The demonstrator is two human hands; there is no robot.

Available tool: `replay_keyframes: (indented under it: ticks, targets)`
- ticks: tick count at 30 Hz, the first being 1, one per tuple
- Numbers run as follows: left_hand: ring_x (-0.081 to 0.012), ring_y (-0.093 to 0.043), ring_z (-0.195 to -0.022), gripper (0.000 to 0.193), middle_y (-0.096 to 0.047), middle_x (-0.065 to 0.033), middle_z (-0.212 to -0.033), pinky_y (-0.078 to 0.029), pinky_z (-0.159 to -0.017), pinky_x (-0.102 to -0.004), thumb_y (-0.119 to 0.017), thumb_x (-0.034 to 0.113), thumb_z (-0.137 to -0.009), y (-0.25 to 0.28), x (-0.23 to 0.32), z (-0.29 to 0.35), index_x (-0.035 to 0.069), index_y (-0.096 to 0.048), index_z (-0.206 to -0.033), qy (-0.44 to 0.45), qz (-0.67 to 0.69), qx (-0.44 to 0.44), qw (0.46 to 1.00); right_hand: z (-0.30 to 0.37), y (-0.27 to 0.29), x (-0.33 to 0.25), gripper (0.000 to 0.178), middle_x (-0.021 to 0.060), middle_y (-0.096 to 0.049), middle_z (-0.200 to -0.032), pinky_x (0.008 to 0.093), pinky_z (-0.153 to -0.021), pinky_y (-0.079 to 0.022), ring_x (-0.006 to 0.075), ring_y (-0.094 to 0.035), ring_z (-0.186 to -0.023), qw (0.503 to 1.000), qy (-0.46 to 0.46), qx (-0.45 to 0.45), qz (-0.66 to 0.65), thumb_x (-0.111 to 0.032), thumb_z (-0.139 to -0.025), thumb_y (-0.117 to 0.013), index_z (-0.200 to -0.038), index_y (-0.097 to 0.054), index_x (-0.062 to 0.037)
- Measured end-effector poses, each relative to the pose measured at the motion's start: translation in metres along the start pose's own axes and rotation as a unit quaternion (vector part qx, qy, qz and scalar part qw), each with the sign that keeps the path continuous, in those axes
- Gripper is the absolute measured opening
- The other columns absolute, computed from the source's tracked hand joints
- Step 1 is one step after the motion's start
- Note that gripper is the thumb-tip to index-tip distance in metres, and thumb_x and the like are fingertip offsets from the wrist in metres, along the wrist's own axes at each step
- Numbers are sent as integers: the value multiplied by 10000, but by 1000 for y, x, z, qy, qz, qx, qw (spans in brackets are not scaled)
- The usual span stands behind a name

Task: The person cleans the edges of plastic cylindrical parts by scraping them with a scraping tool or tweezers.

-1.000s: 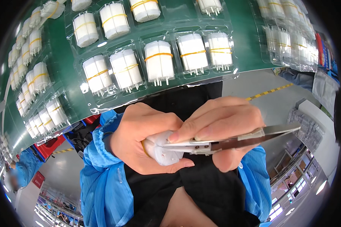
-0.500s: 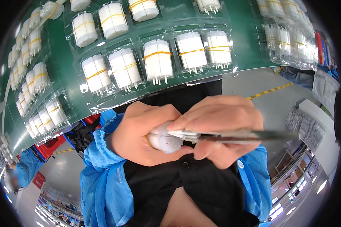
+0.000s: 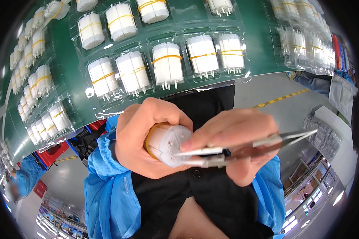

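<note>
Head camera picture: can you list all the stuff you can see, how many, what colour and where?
White bundle: one, white with a yellow band, gripped in the left hand.
Tweezers: one pair, silver metal, tips at the bundle's end.
Banded bundles: many, white with yellow bands, in clear trays.
Clear trays: several, see-through, on the green table.
Green table: one, across the top.
Sleeves: two, blue, lower part.
Left hand: one, centre.
Right hand: one, holding the tweezers.

White bundle [image 3: 167, 144] now tilted end-on toward the camera, yellow band visible, tweezers [image 3: 243, 149] tips at its face.
</note>
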State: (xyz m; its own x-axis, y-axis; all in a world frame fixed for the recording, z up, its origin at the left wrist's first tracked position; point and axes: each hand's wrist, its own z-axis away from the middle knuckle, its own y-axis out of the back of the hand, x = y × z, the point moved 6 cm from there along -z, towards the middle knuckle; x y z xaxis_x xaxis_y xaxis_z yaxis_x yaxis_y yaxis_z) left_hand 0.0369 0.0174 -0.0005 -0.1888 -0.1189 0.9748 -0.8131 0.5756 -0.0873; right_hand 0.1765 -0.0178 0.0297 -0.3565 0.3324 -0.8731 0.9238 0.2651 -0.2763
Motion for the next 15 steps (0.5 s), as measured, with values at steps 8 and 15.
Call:
replay_keyframes:
  ticks: [8, 15]
  targets:
    - [-160, -598, -566, 460, -624, -88, -724, -454, -527, -229, -827, 202, -555, 1, 10, -15, -7, -569, -874, -45, -206, -73, 975, 0, 0, -2, 384, 271, -625, -756, 314, -556, -564, 274, -660, -659, 988, -80, 101, 90, -290, -895, -559, -946, -473, 81]
    - [-197, -595, -543, 456, -616, -100, -707, -449, -502, -244, -828, 205, -549, 1, 9, -17, -17, -580, -860, -63, -200, -71, 975, -5, 4, -1, 410, 265, -629, -765, 317, -556, -563, 275, -664, -678, 989, -77, 69, 106, -316, -891, -552, -962, -469, 79]
